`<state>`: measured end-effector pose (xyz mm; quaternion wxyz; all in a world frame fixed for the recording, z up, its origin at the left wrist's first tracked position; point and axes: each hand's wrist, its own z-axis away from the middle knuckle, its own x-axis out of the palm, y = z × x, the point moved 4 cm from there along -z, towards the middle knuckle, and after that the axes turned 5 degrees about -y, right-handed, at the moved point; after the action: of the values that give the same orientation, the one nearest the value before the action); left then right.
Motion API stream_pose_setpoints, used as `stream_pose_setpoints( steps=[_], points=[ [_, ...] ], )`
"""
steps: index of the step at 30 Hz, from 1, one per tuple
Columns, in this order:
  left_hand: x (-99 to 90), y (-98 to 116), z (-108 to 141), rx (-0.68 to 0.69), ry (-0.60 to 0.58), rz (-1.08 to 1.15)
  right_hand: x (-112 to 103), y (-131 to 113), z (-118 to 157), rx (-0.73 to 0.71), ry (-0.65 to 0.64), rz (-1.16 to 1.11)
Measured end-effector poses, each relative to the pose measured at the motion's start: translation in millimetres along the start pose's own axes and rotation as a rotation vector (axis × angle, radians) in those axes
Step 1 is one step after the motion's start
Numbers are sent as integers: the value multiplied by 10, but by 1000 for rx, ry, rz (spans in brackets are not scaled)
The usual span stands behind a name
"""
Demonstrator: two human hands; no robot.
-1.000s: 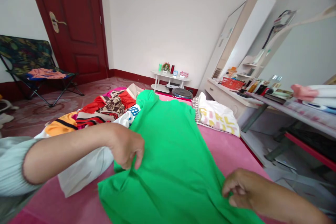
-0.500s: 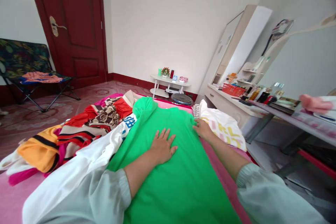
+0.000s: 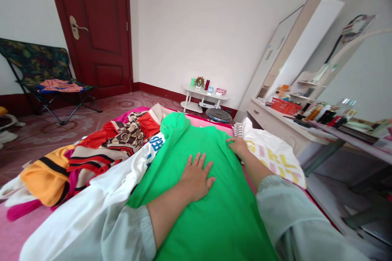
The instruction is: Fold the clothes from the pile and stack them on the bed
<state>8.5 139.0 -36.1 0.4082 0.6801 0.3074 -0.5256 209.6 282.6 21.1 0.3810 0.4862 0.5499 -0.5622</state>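
I see the green garment [image 3: 211, 224] spread mid-scene on a pink cover [image 3: 18, 232]. Left hand [image 3: 196, 180] palm-down on its middle, fingers splayed, forearm [image 3: 168, 211] angled from near left. Right hand [image 3: 240, 147] reaches farther, at the far right shoulder; can't tell if its fingers pinch cloth.

Green shirt [image 3: 228, 200] is spread on pink cover [image 3: 12, 236], touched mid-front by flat L hand [image 3: 196, 177] & at far R edge by R hand [image 3: 239, 148]; wht printed top [image 3: 272, 159] is set R, asst. clothes [image 3: 101, 151] piled L.
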Motion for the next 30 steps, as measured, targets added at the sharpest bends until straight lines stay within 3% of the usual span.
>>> stream_pose_setpoints(
  steps=[4,7,9,13,15,17,18,21,24,27,30],
  points=[
    [-36,38,26,34,-33,7,-467,74,124,-29,206,66],
    [-64,100,45,107,-73,36,-696,304,268,-7,373,213],
    [-72,141,55,157,-97,59,-705,514,349,42,386,297],
    [-78,178,66,208,-102,92,-573,777,469,149,260,346],
    [-78,174,67,210,-94,100,-583,682,571,113,399,336],
    [-82,168,72,209,-81,109,-572,450,716,-41,556,263],
    [-85,165,76,209,-73,115,-523,314,791,-147,570,201],
    [-95,153,81,202,-55,154,-197,-12,985,-378,363,7],
    [-119,114,33,181,-67,233,186,-75,1089,-353,152,-75],
    [-195,12,-121,166,-132,392,374,30,1088,-292,103,-163],
    [-349,-248,-384,31,-191,575,395,108,1062,-298,98,-231]
  ],
)
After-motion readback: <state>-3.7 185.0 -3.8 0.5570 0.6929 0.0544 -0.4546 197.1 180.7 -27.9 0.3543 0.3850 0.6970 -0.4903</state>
